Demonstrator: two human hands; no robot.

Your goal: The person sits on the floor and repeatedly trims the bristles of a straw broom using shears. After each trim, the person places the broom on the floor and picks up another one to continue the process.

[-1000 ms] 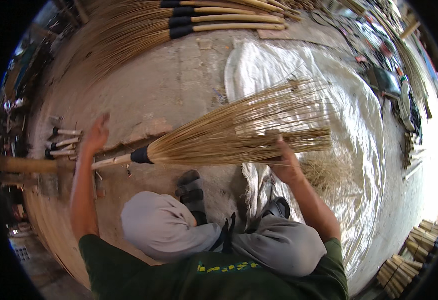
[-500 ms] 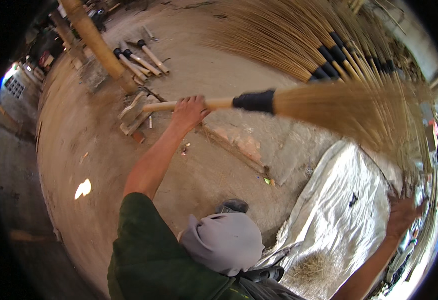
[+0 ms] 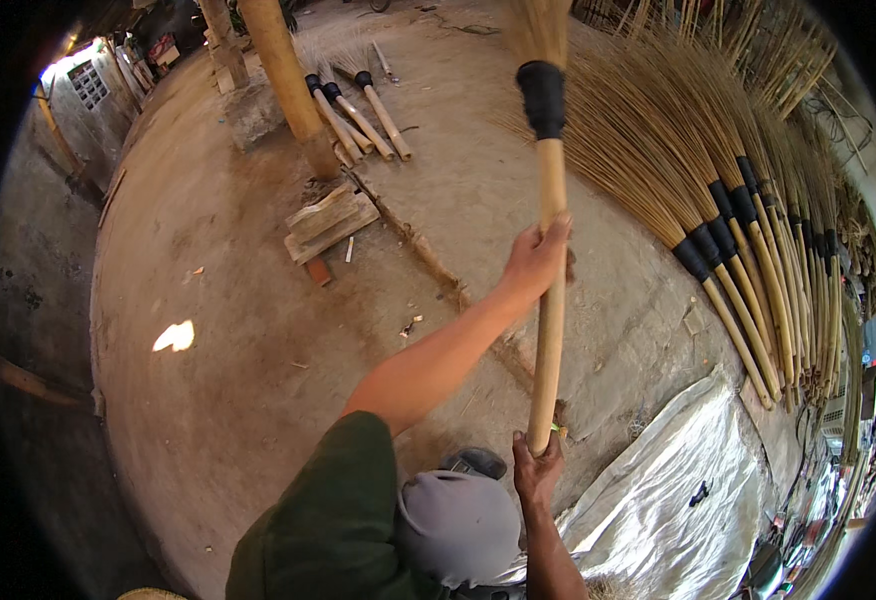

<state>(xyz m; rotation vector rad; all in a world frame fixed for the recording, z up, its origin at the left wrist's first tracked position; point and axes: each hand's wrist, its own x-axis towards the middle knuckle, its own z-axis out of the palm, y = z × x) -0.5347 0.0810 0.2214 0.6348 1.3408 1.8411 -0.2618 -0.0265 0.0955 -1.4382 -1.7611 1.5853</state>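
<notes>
A broom (image 3: 552,170) with a pale wooden handle, a black binding and tan bristles stands out ahead of me, nearly upright in the view. My left hand (image 3: 536,262) is closed round the handle about midway. At the handle's near end, my right hand (image 3: 538,470) grips the butt with thumb and fingers. The bristle tips run past the top edge of the picture and are blurred. My knee (image 3: 460,525) in grey cloth lies just left of my right forearm.
Several finished brooms (image 3: 728,240) lie fanned out at the right. More short brooms (image 3: 358,118) rest by a wooden post (image 3: 288,85) at the far left. Wooden blocks (image 3: 330,222) sit at its foot. A silvery sheet (image 3: 668,480) covers ground at the near right.
The broom has swung from pointing right to pointing away from me. My right hand has come in from the far right onto the handle's end; my left hand has moved right.
</notes>
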